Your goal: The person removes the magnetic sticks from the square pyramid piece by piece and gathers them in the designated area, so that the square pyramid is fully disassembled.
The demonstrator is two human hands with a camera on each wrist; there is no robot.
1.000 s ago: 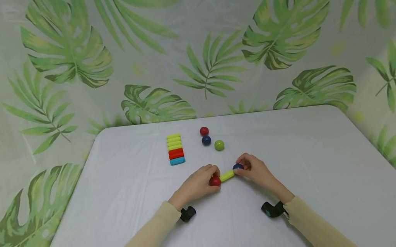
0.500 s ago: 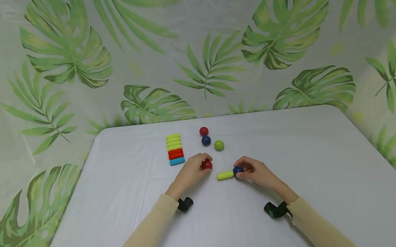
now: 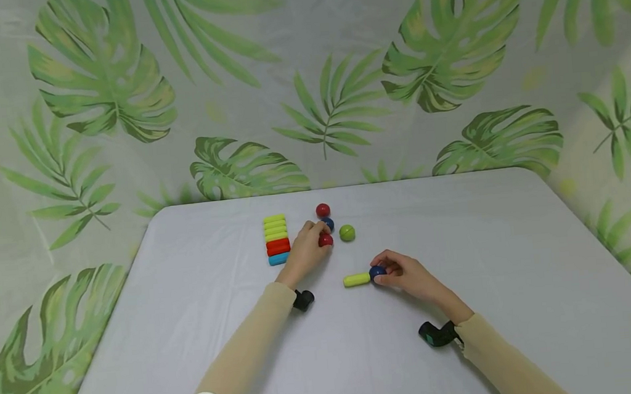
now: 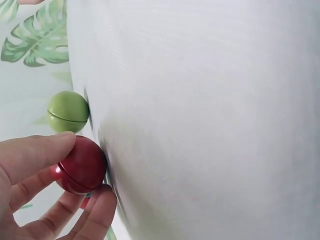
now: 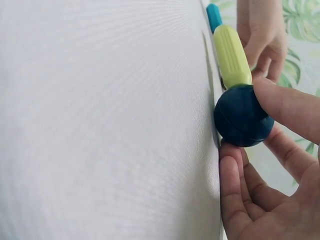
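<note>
- Two hands worked on the white table [image 3: 462, 222]; left hand [image 3: 306, 253] pinched a red ball [image 3: 326, 240] between thumb and fingertips, just near of the loose blue ball [image 3: 329, 223] and left of the green ball [image 3: 347, 233].
- Right hand [image 3: 407, 273] had fingers clamped on a dark blue ball [image 3: 377, 272] touching the right end of a yellow-green stick [image 3: 356, 279], near-centre.
- Another red ball [image 3: 322, 209] lay farthest; stacked sticks [image 3: 277, 239] sat left of the left hand.
- Judgement: lower the held red ball gently, clear of the loose balls so none snap together or roll; keep the right hand steady on the stick-and-ball pair.
</note>
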